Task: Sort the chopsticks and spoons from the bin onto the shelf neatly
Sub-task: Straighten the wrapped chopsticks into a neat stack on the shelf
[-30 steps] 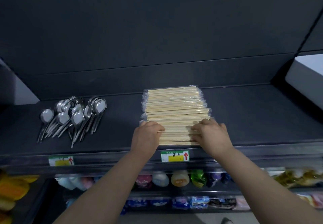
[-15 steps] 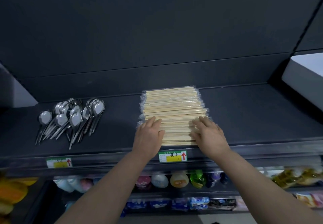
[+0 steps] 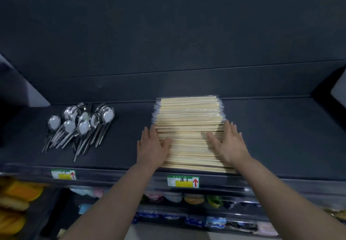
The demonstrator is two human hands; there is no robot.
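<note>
A stack of pale wooden chopsticks in clear plastic wrappers (image 3: 189,125) lies crosswise in the middle of the frame on the dark grey shelf (image 3: 280,136), reaching from its back wall to its front edge. The left hand (image 3: 152,146) lies flat with straight fingers against the stack's left end, thumb resting on top of the sticks. The right hand (image 3: 229,142) mirrors it at the right end, fingers spread and straight, thumb on the sticks; neither hand grips anything. At centre left of the frame, well apart from the stack, a loose cluster of shiny metal spoons (image 3: 80,125) lies on the same shelf, bowls toward the back. Two green-and-yellow price labels with red arrows (image 3: 183,181) sit on the shelf's front edge. Colourful packaged goods (image 3: 194,200) fill the lower shelf.
</note>
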